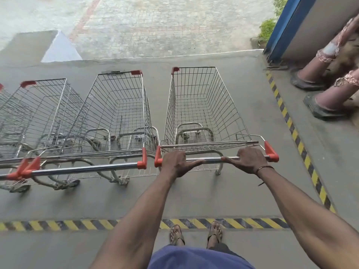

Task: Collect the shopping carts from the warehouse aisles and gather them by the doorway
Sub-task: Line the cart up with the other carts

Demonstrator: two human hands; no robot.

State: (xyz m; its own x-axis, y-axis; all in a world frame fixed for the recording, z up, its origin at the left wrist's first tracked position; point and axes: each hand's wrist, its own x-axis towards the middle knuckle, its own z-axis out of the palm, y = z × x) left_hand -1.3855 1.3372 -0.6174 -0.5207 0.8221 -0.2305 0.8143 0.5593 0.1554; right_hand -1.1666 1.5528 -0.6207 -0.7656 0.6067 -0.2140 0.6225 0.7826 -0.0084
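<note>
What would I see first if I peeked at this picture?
Two hands, left hand and right hand, holding the handle of an empty wire cart in the middle. More carts stand in a row on its left. Yellow-and-black striped tape crosses the floor by the person's feet.

wire shopping carts: 4 — rightmost (206, 113), next (120, 113), third (46, 107), fourth cut off at left edge (7, 117)
traffic cones: 2 (318, 68) (334, 101)
hands: 2 — left (177, 164), right (249, 160)
sandalled feet: 2 (176, 234) (215, 232)
hazard-stripe floor lines: 2 (58, 225) (295, 136)
</note>
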